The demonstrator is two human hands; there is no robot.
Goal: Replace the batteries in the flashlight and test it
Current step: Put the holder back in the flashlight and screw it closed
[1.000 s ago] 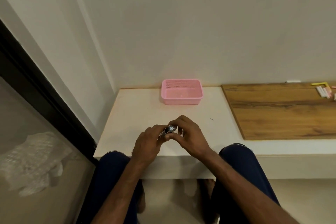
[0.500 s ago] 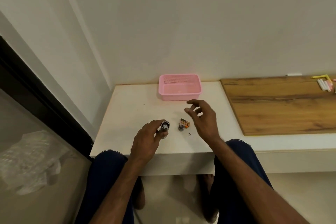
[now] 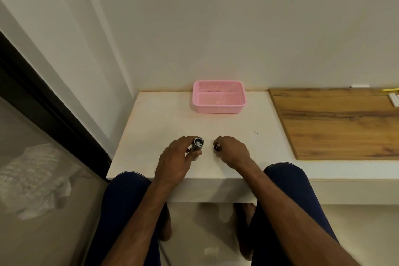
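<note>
Both hands work on the desk (image 3: 164, 119): left hand (image 3: 174, 157) grips the open flashlight (image 3: 197, 147), right hand (image 3: 232, 151) pinches something small (probably its cap (image 3: 217, 147)); refitting needs aligned threads.

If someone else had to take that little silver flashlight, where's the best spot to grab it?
Probably around the smooth barrel, below the open end. The flashlight stands roughly upright in the left hand, whose fingers wrap its body from the left, so the right side is free. I'd come in from the right and pinch across the round tube, keeping clear of the open top, where the inside parts show.
</note>
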